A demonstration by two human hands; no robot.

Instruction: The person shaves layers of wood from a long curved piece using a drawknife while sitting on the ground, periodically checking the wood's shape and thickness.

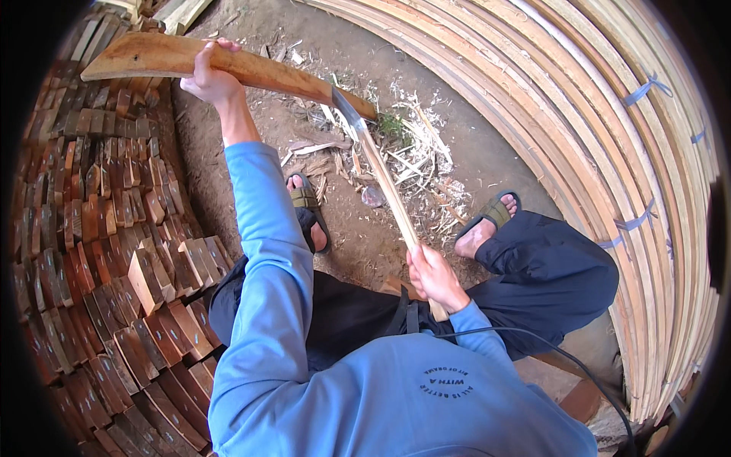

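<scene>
My left hand wrapped round board; my right hand closed on wooden handle, blade at board, right of left hand. Shaving, I judge: want shallow blade, light strokes, steady board, left hand clear.

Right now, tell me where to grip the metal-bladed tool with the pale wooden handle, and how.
Its pale straight handle, probably near the lower end, from the person's right, where the right hand grips: it is slim, and the metal blade sits opposite.
</scene>
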